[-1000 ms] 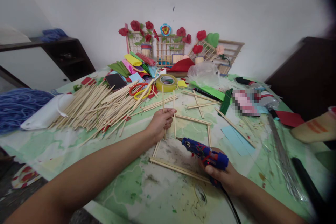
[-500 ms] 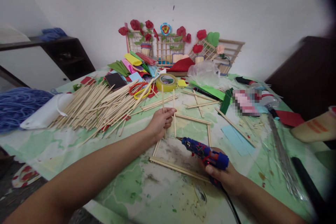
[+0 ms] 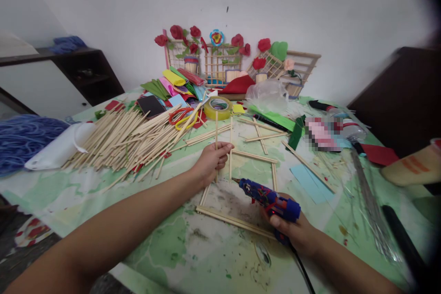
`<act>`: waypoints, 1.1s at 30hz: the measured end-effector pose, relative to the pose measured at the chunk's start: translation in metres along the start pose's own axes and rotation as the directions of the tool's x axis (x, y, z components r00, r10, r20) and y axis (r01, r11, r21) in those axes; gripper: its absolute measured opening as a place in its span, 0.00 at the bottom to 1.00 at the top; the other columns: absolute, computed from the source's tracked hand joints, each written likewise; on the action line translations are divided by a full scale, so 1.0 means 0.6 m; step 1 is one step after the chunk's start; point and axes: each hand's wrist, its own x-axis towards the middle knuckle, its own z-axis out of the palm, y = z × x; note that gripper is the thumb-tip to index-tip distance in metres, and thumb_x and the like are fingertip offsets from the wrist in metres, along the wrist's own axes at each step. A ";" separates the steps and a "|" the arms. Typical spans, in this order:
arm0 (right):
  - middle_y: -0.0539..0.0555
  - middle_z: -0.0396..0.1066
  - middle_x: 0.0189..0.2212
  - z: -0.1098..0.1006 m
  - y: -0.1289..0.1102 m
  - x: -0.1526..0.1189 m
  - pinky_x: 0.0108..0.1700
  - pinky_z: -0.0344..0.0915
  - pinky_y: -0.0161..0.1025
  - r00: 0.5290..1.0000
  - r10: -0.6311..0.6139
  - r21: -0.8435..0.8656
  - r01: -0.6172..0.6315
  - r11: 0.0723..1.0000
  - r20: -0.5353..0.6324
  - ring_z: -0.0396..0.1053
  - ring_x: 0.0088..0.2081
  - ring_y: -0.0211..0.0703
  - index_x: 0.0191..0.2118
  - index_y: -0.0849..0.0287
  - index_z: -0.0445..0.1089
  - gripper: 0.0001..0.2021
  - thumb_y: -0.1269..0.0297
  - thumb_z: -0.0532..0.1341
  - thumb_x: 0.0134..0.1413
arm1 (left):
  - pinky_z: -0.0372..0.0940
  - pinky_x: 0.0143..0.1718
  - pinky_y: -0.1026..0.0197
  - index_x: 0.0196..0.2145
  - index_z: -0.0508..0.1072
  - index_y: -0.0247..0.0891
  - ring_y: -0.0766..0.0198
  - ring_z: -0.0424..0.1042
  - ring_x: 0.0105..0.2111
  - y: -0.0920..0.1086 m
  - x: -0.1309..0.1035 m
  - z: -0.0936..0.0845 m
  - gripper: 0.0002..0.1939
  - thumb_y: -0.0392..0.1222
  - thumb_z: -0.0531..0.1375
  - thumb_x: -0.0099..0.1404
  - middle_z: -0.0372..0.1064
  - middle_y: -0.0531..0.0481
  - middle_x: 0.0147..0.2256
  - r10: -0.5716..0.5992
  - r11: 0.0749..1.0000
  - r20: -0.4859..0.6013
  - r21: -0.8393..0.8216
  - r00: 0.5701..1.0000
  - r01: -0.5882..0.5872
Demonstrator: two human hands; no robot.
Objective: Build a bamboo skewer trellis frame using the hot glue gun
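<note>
Toward the table's (image 3: 161,252) near edge, the left hand (image 3: 211,161) pinches 2 sticks (image 3: 230,167), the right hand (image 3: 292,229) (fingers curled) a glue gun (image 3: 267,196).

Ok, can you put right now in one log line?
left hand: holding thin sticks | right hand: holding blue glue gun | nozzle: near one stick's lower end | stick frame: lying on table

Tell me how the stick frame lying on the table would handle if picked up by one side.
The stick frame would probably feel light, since its sides are only thin sticks. Each side looks straight, so it should stay fairly stiff along its length. The corners may twist or give, as the sticks meet over small areas.
</note>
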 end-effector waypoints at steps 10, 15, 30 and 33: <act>0.47 0.55 0.21 -0.002 0.009 -0.002 0.24 0.53 0.34 1.000 -0.013 0.017 0.013 1.000 0.007 0.53 0.23 0.35 0.33 0.59 0.64 0.17 0.48 0.59 0.52 | 0.34 0.14 0.71 0.28 0.67 0.32 0.79 0.43 0.14 0.000 -0.004 0.002 0.14 0.42 0.67 0.51 0.46 0.62 0.17 -0.008 0.999 0.053 0.045 0.999 0.005; 0.47 0.54 0.21 -0.001 0.009 0.000 0.25 0.52 0.34 1.000 -0.007 0.022 0.007 1.000 0.005 0.53 0.23 0.35 0.32 0.59 0.64 0.18 0.47 0.58 0.52 | 0.34 0.14 0.71 0.28 0.68 0.32 0.79 0.43 0.14 0.001 -0.006 0.003 0.14 0.42 0.67 0.51 0.46 0.62 0.17 -0.019 0.998 0.071 0.053 0.997 0.016; 0.47 0.53 0.21 -0.002 0.008 0.002 0.23 0.50 0.33 1.000 -0.008 0.006 0.008 1.000 -0.004 0.51 0.23 0.34 0.29 0.59 0.62 0.18 0.48 0.58 0.53 | 0.34 0.15 0.71 0.29 0.68 0.31 0.79 0.42 0.15 0.002 -0.008 0.005 0.16 0.44 0.69 0.49 0.46 0.63 0.17 -0.026 0.998 0.070 0.051 0.997 0.023; 0.46 0.51 0.21 -0.002 0.008 0.002 0.23 0.49 0.33 1.000 -0.004 0.015 0.004 1.000 -0.004 0.50 0.22 0.34 0.29 0.59 0.62 0.18 0.47 0.57 0.52 | 0.34 0.15 0.71 0.29 0.69 0.31 0.79 0.43 0.15 0.003 -0.008 0.006 0.17 0.44 0.69 0.48 0.47 0.62 0.17 -0.032 0.998 0.066 0.054 0.997 0.028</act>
